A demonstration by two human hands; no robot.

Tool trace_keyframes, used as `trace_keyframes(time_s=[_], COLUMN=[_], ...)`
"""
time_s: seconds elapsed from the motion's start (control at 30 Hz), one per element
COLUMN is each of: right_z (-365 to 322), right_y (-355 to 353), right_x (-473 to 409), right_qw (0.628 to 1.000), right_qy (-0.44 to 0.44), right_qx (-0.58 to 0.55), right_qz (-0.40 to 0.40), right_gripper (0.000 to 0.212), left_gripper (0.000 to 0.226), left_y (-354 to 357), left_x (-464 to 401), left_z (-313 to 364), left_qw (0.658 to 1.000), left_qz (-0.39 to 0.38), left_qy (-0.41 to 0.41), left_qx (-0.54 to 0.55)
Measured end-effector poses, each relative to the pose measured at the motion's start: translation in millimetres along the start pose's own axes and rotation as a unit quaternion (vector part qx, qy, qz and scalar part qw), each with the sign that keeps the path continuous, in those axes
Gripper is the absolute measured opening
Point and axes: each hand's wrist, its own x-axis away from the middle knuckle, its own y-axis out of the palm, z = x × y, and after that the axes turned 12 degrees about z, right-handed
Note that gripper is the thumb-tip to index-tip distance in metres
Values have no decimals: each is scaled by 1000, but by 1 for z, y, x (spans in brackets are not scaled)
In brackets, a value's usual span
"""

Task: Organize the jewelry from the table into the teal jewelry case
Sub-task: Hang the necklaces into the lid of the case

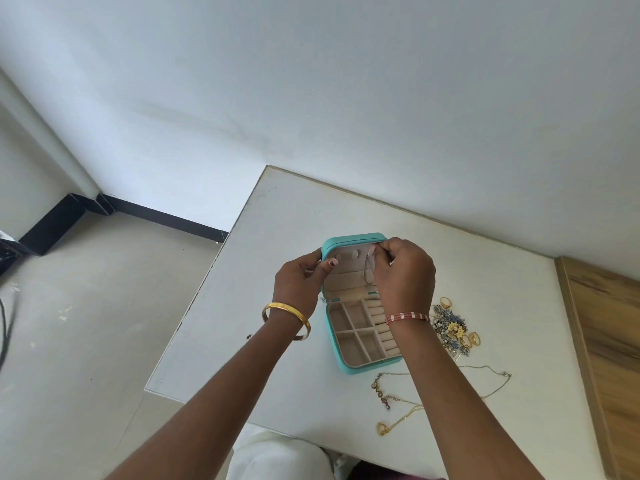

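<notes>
Teal jewelry case (346, 367), lid upright: right hand (403, 271) pinches a thin chain (367, 275) hanging vertically at lid hooks; left hand (299, 277) grips lid's left edge.

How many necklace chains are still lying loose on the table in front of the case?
2: a silver chain with a letter pendant just in front of the teal case, and a gold chain nearer the person. The tangled pile may hide more.

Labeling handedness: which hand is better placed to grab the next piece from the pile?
Right, probably. The pile lies on the table just right of the case, beside the right wrist. The right hand is at the lid hooks; the left hand grips the lid's left edge and would have to cross over.
</notes>
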Motion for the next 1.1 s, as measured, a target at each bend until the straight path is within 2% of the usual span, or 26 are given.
trace_keyframes(time_s=[0.2, 0.43, 0.7, 0.8, 0.87, 0.97, 1.1], right_z=[2, 3, 19, 24, 29, 36, 37], right_y=[-4, -12, -28, -29, -26, -21, -24], right_x=[1, -2, 13, 18, 20, 22, 22], right_qw=[998, 994, 996, 989, 979, 948, 929], right_qy=[-53, -46, 64, 125, 177, 254, 256], right_qx=[33, 51, -51, -77, -87, -102, -104], right_qz=[-29, -90, -23, -27, -58, -161, -245], right_gripper=[16, 22, 12, 14, 17, 26, 30], left_gripper=[39, 39, 39, 39, 38, 36, 34], left_y=[1, 1, 2, 2, 2, 2, 2], left_x=[0, 0, 2, 2, 2, 3, 2], left_z=[-2, -2, -2, -2, -1, 0, 0], left_qw=[1000, 1000, 1000, 999, 999, 999, 999], left_qz=[4, 4, 0, 2, 2, 3, 5], left_qy=[-5, -14, -15, -23, -24, -25, -31], left_qx=[8, 17, 20, 28, 30, 33, 43])
